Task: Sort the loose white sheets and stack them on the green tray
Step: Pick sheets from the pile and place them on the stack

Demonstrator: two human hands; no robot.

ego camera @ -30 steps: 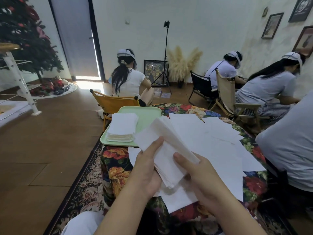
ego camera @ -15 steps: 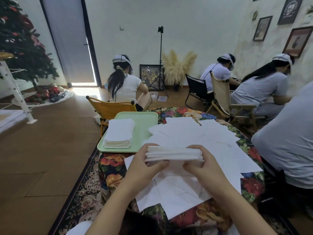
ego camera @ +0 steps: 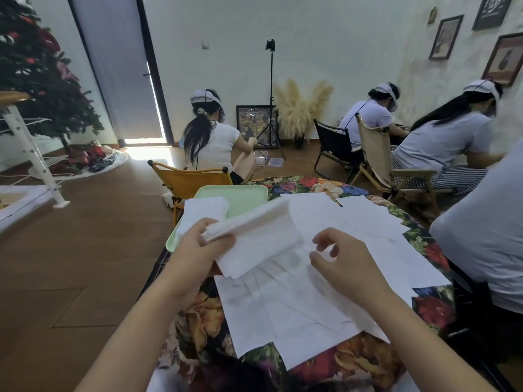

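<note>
1. Your table (ego camera: 319,185) is covered with a dark cloth printed with red, orange and blue flowers.
2. Loose white sheets (ego camera: 311,301) lie spread over most of the table in front of you, overlapping one another at different angles.
3. A green tray (ego camera: 243,195) sits at the table's far left corner, its left edge reaching the table's edge.
4. A stack of white sheets (ego camera: 205,209) rests on the left part of the tray.
5. The table stands on a brown wooden floor (ego camera: 85,250).
</note>
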